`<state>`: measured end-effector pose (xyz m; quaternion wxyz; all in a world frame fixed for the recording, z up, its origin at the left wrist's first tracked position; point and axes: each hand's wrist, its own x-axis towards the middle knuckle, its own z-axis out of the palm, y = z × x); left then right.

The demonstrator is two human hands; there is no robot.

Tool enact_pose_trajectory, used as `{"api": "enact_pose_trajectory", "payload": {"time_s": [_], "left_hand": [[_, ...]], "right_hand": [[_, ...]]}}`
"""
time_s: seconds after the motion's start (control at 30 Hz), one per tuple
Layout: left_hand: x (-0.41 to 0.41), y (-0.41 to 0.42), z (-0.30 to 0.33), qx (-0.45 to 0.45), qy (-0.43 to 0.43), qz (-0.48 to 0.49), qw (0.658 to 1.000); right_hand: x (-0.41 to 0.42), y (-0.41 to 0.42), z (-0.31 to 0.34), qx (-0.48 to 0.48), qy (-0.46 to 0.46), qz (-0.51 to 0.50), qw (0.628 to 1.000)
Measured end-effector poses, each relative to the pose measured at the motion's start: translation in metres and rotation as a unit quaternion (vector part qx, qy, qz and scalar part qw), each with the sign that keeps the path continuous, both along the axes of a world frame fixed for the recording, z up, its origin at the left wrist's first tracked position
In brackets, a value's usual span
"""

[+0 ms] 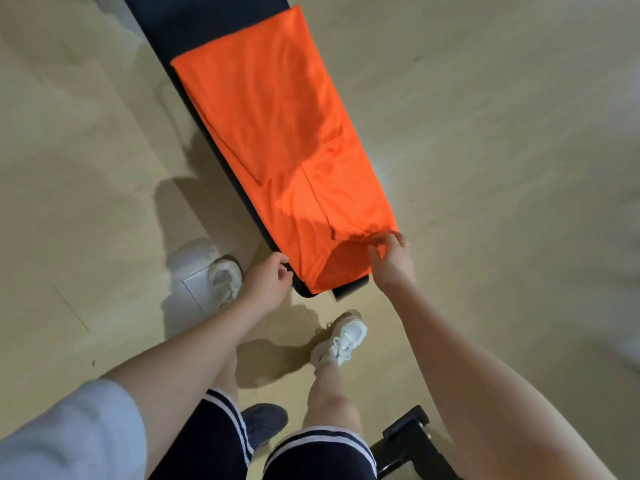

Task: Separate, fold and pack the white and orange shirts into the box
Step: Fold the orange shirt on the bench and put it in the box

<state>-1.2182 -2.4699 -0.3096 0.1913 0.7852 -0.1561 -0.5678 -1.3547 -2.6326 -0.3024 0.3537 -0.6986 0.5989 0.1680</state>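
The orange shirt point(277, 140) lies half-folded along the bench point(207, 15); right hand point(393, 259) pinches its near corner, left hand point(268, 284) curls empty. No box or white shirt shows.

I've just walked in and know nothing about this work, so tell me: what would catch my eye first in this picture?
The bright orange shirt, folded into a long strip on a dark bench running up the middle. At its near end the right hand pinches the shirt's corner, while the left hand sits curled at the other corner by the bench edge. Below are the person's white shoes on the pale floor.
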Motion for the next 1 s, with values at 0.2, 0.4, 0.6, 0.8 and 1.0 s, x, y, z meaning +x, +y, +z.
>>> {"api": "enact_pose_trajectory", "payload": {"time_s": [0.2,0.4,0.6,0.8,1.0], "left_hand": [[-0.066,-0.016,-0.018,0.051,-0.071,0.223,0.971],[-0.102,-0.04,-0.032,0.1,-0.103,0.389,0.91],[-0.113,-0.05,-0.025,0.07,-0.01,0.465,0.882],[-0.089,-0.043,0.028,0.008,-0.008,0.477,0.879],[-0.015,-0.042,0.058,-0.033,-0.017,0.382,0.923]], "right_hand": [[-0.035,-0.03,-0.025,-0.016,-0.035,-0.051,0.998],[-0.058,-0.061,-0.057,0.049,-0.019,-0.102,0.993],[-0.06,-0.061,-0.056,0.072,-0.076,-0.125,0.987],[-0.048,-0.062,-0.015,0.082,-0.108,-0.167,0.977],[0.025,-0.076,0.025,0.023,-0.156,-0.153,0.975]]}}
